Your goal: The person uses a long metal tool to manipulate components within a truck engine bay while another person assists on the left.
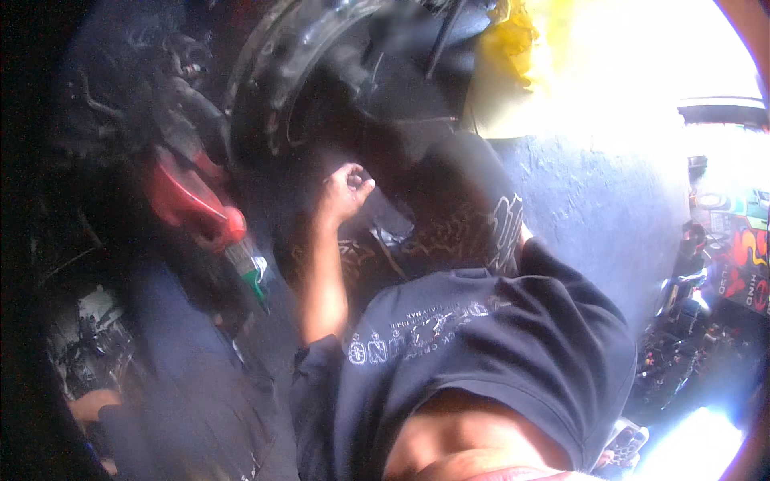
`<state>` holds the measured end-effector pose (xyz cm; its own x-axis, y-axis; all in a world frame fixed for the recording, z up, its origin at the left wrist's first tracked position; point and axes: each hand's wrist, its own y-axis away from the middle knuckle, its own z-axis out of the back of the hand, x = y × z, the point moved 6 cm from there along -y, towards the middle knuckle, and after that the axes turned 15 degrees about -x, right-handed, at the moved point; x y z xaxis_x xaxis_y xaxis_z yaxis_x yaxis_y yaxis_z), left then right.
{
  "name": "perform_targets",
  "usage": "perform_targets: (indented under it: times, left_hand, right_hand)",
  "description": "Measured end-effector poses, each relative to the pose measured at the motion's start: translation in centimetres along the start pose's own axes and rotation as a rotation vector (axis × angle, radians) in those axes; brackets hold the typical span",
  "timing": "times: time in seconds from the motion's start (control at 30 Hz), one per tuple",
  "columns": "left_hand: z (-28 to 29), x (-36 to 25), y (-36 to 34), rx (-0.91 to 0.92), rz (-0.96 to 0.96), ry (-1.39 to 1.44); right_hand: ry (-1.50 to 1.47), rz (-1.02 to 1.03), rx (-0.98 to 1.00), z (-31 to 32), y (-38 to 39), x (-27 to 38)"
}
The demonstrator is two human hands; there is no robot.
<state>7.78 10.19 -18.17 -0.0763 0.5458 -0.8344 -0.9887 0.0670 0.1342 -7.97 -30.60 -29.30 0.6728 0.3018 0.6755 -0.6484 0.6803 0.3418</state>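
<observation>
My left hand (350, 186) is over my dark-clad legs, which carry a pale printed pattern (433, 240). Its fingers are curled and close beside a greyish, crumpled-looking patch (393, 228); whether they hold anything is too small to make out. My right arm (553, 272) runs down behind my patterned leg, and that hand is hidden. Left of my left hand is a red plastic-looking part (188, 196) with a green piece (255, 284) below it.
A dark curved, tyre-like part (273, 64) and dim machinery (168, 96) lie ahead. Yellow material (517, 44) hangs near a bright opening. A blue-grey surface (589, 208) is at right, beside cluttered items (674, 345). Someone's skin (96, 409) shows at lower left.
</observation>
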Motion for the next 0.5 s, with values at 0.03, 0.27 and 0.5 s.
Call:
perform_targets:
  times: [0.03,0.27,0.5]
  left_hand:
    - [-0.2,1.2,-0.3,0.004,-0.016,0.013]
    - [-1.9,-1.1,-0.2,0.123,0.034,-0.093]
    - [-6.7,-5.5,0.0,0.291,-0.021,0.043]
  right_hand:
    - [-0.032,-0.008,0.010,0.3,0.7,-0.2]
    - [-0.295,-0.136,-0.019,5.5,4.9,-7.1]
    - [-0.241,-0.106,-0.408,15.4,8.0,-7.7]
